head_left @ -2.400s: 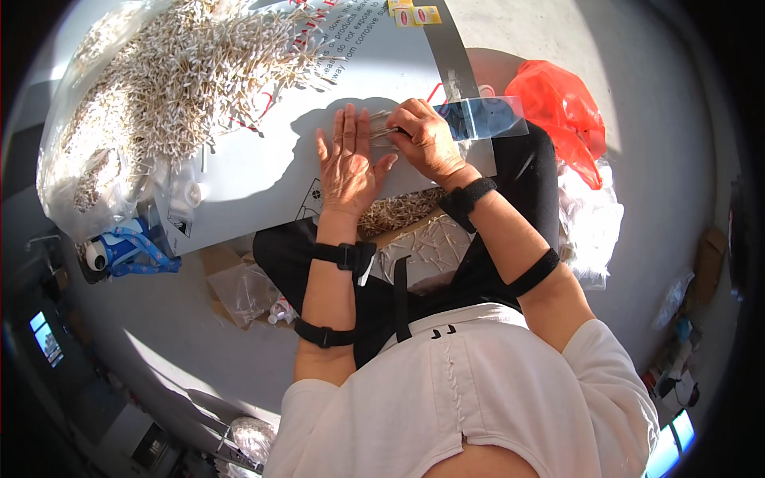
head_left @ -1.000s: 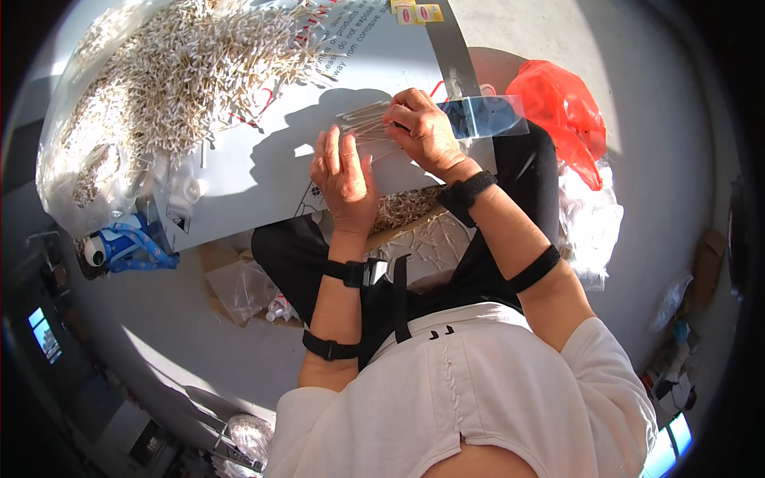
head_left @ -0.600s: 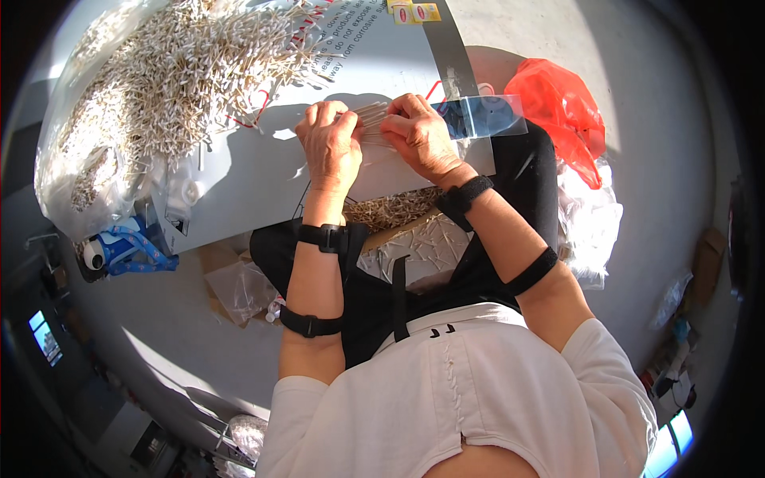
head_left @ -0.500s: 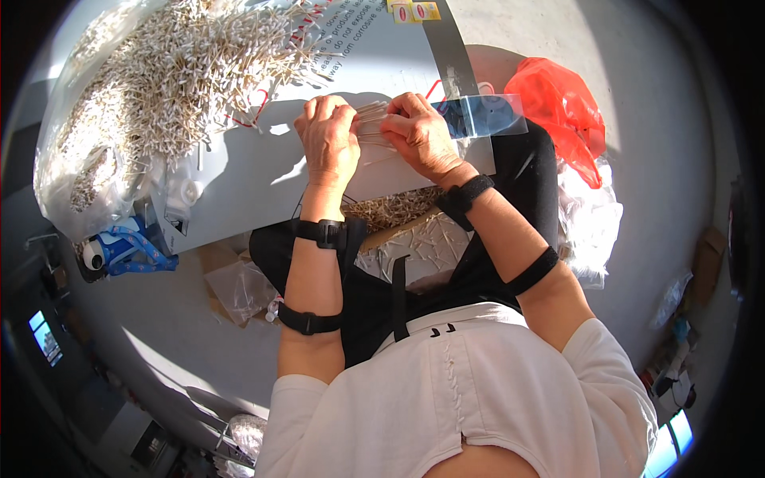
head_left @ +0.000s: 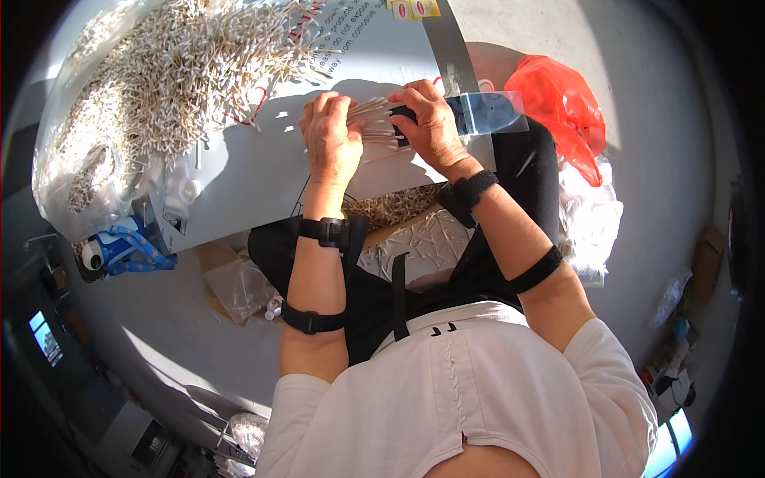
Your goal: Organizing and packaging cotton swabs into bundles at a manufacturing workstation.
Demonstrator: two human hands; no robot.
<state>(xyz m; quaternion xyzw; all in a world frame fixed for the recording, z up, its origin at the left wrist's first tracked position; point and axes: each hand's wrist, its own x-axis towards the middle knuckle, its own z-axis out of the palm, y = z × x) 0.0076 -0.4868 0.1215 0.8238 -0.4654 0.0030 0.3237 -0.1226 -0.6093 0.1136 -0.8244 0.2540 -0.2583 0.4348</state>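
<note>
A bundle of cotton swabs point(head_left: 373, 121) lies across the table between my hands, fanned slightly toward the right. My left hand point(head_left: 331, 139) is closed round its left end. At its right end, my right hand point(head_left: 430, 127) has thumb and forefinger spread apart around the swab tips. Whether those fingers touch the swabs is unclear. Dark material shows in the gap between them. From beneath my right hand a clear, bluish plastic bag point(head_left: 496, 111) sticks out past the table's right edge. A large heap of loose cotton swabs point(head_left: 183, 80) covers the table's left side.
The grey tabletop point(head_left: 239, 183) carries a clear bag point(head_left: 48, 175) around the heap and small yellow packets point(head_left: 414, 9) at the far edge. A red plastic bag point(head_left: 558, 107) hangs at the right above white plastic point(head_left: 590, 215). More swabs point(head_left: 414, 247) lie in a box below.
My right thumb and forefinger have spread apart and shifted slightly right, uncovering more of the swab ends and dark material. My left hand stays on the bundle, nearly in place.
</note>
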